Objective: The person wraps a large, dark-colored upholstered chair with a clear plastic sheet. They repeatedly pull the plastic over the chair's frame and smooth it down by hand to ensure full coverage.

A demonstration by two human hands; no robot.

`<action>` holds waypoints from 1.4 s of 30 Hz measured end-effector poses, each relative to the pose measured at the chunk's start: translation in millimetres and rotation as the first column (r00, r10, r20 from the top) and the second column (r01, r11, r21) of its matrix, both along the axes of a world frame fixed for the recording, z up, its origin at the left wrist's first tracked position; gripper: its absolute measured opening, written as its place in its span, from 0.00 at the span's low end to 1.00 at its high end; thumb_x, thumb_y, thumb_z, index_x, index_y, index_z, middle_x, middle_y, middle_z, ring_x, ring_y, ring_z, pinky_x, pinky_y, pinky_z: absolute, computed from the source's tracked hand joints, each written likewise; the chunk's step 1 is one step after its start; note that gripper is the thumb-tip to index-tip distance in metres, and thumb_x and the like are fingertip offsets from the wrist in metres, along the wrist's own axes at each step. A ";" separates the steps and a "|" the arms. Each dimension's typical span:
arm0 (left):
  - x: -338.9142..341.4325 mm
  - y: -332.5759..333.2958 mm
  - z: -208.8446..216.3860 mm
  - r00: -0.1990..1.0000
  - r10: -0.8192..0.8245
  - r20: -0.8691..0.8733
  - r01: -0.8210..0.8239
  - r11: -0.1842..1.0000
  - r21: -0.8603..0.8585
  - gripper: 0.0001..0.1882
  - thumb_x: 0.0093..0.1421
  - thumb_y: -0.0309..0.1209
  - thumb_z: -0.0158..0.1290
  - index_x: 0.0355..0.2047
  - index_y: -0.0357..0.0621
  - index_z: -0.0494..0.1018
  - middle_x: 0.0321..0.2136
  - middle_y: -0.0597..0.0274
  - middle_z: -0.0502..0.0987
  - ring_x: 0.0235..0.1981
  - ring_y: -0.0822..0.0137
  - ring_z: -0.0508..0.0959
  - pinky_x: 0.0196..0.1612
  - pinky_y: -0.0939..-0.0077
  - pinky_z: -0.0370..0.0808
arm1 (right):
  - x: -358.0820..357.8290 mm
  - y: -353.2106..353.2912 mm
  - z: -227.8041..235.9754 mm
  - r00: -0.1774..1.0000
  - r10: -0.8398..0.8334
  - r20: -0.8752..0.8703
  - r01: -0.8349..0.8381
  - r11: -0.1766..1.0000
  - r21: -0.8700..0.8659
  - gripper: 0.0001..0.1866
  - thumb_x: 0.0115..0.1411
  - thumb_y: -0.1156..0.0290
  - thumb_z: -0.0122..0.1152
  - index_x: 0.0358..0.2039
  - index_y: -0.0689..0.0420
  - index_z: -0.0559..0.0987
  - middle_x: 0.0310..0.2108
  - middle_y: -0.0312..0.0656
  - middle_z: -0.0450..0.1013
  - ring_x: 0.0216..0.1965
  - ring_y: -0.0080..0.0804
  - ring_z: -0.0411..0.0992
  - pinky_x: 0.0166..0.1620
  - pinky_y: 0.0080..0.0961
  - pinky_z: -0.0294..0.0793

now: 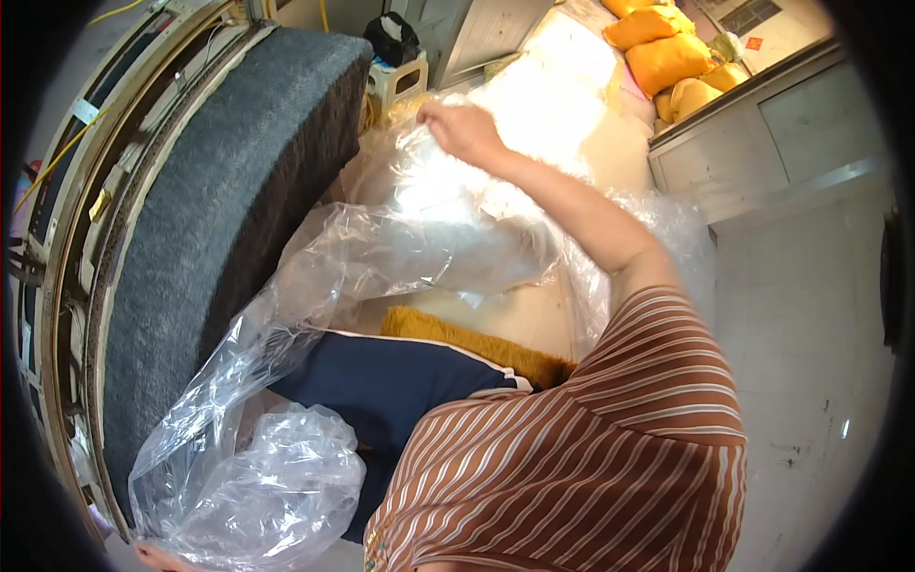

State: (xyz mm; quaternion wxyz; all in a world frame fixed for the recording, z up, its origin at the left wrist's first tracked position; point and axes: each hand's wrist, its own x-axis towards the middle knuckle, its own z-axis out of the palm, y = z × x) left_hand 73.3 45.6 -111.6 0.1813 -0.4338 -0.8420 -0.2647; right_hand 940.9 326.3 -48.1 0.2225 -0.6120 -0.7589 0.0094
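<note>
A large sheet of clear plastic film (381, 248) stretches diagonally from the upper middle to the lower left, with a bunched part near my body. My right hand (462, 132) is at its far end, arm reaching out, fingers closed on the film. Low at the left edge of the view, my left hand (160, 555) grips the film's near corner; only part of this hand shows. Under the film and against my front lies a navy cushion (391, 377) with white piping. Behind it sits a mustard furry cushion (457, 341), partly covered.
On my left stands a long bench topped with grey plush cloth (219, 181), beside a metal frame (67, 315). A white stool (398, 81) carries a black bag (391, 40). Several orange sacks (667, 62) are piled at the far right, behind a low grey partition (762, 133).
</note>
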 end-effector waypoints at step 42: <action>-88.3 -225.7 39.5 0.911 0.396 -0.117 -0.409 0.906 -0.113 0.16 0.65 0.36 0.44 0.46 0.35 0.67 0.39 0.43 0.73 0.41 0.50 0.73 0.47 0.64 0.68 | -121.9 188.9 40.7 0.935 -0.339 -0.102 0.324 0.935 -0.141 0.45 0.58 0.34 0.40 0.66 0.53 0.51 0.67 0.55 0.43 0.65 0.62 0.46 0.61 0.59 0.48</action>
